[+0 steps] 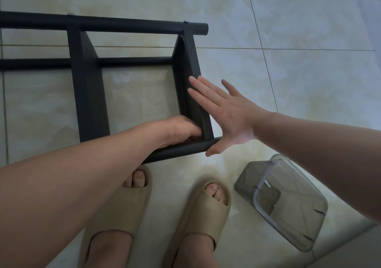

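Note:
A black metal rack frame [88, 86] of round tubes and flat crossbars stands on the tiled floor in front of me. My left hand [179, 129] grips the near round tube where the right crossbar [191, 61] joins it, fingers curled round it. My right hand [224, 115] lies flat and spread against the outer side of that crossbar, fingers straight, thumb next to the near tube's end [208, 144].
A clear plastic container [288, 201] lies on the floor at the right, close to my right foot. My feet in beige slippers [204, 212] stand just behind the frame. Pale floor tiles [299, 20] stretch to the right and beyond.

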`<action>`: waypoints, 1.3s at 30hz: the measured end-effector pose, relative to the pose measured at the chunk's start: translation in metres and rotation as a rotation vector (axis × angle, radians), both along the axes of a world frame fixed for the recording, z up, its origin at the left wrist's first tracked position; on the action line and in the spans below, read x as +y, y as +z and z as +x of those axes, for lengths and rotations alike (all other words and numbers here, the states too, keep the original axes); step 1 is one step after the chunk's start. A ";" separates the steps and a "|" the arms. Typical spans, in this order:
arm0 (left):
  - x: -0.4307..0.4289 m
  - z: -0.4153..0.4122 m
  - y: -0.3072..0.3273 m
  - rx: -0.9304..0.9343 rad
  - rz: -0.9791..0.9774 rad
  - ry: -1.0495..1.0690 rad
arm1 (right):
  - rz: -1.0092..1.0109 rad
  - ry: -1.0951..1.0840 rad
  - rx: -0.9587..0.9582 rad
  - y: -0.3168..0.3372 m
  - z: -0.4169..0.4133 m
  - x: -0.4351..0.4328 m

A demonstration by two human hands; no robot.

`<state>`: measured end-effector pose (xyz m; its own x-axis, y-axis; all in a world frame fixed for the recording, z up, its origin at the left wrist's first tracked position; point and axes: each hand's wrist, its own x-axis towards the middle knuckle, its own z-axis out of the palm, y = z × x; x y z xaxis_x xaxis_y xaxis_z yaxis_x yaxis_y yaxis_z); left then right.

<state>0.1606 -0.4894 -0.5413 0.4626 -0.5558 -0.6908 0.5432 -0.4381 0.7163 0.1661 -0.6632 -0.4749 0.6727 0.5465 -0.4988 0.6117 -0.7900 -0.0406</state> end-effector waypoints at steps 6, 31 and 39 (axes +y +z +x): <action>0.000 0.001 -0.001 0.023 0.013 0.001 | -0.012 0.007 -0.003 0.000 0.002 -0.001; 0.002 0.001 -0.010 0.098 -0.119 0.077 | -0.040 0.015 0.000 -0.001 0.000 0.002; 0.002 0.002 -0.011 0.214 -0.169 0.070 | -0.034 0.016 -0.002 -0.001 0.000 0.002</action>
<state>0.1621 -0.4876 -0.5525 0.3577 -0.6433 -0.6769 0.7145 -0.2781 0.6420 0.1661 -0.6615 -0.4763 0.6650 0.5400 -0.5159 0.6242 -0.7812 -0.0132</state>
